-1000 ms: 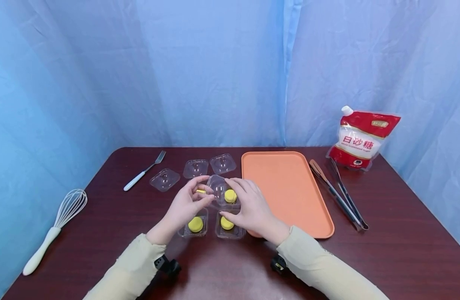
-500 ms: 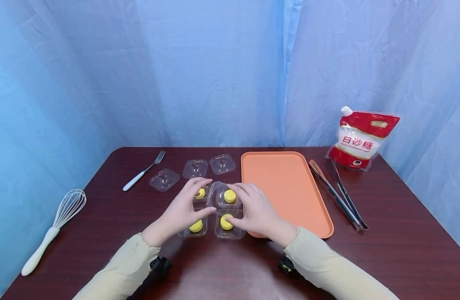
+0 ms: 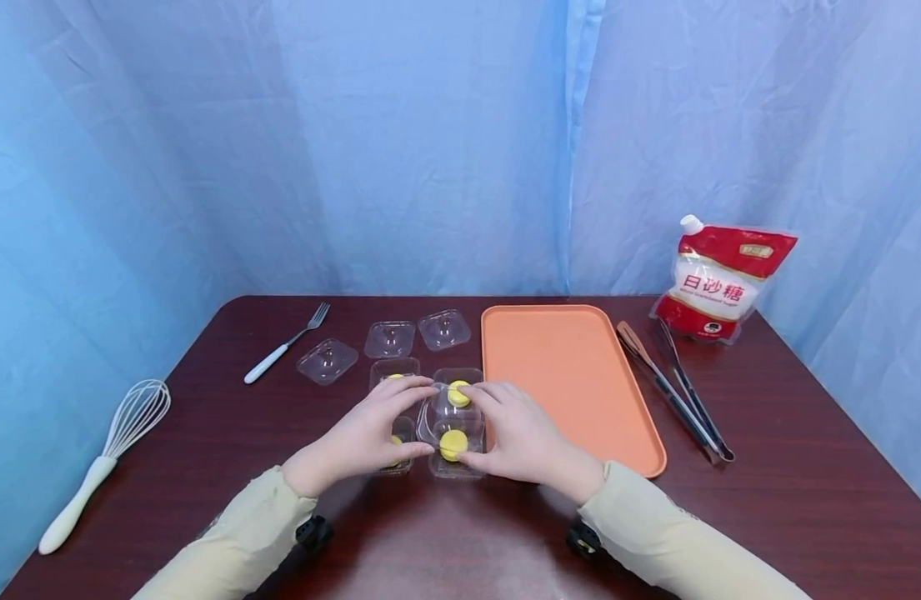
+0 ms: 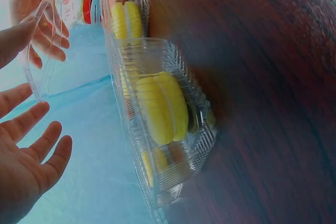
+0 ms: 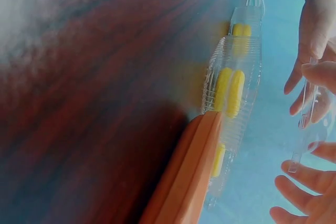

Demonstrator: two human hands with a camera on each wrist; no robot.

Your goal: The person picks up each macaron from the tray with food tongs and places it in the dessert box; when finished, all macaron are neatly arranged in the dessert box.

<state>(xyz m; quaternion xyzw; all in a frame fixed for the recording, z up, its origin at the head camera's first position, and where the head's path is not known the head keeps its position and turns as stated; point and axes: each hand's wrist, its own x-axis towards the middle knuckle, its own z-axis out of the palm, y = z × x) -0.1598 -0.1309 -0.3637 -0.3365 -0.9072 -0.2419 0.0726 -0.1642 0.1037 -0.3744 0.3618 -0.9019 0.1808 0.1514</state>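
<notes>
My left hand (image 3: 366, 429) and right hand (image 3: 516, 433) are pinching a clear lid (image 3: 442, 419) at its edges, holding it raised above the right-hand containers (image 3: 460, 472). I'm judging this the covering step; next is probably calling for lowering it squarely onto the near one.

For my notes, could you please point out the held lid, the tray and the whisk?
Held lid (image 4: 40, 76): left wrist view, lower half.
Tray (image 3: 568, 375): head view, bare middle.
Whisk (image 3: 100, 473): head view, upper handle.
</notes>
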